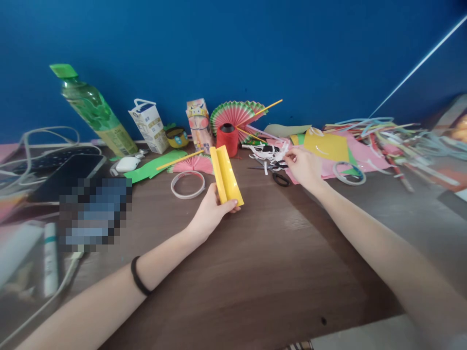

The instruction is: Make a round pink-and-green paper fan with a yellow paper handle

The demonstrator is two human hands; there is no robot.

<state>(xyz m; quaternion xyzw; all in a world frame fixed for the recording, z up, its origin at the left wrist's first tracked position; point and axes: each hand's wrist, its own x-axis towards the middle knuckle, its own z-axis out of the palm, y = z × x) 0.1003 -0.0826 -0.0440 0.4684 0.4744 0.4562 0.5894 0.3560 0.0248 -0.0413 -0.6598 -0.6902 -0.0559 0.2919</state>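
Note:
My left hand [214, 208] is closed on a folded piece of yellow paper [226, 176], creased lengthwise into a channel and tilted upright above the table. Farther right, my right hand [303, 165] pinches at the edge of a heap of white paper scraps [268, 153], its fingertips on a scrap. Just below those fingers lie scissors [280, 179] with black handles, partly covered by the scraps. Left of the yellow paper, a roll of tape [188, 185] lies flat on the table.
Along the blue wall stand a green bottle [98, 112], a drink carton [149, 125], a decorated box [199, 125], a red thread spool [226, 140] and a paper fan [233, 115]. Coloured paper [365, 153] and another tape roll [349, 173] lie right. Phones and cables [71, 177] crowd the left.

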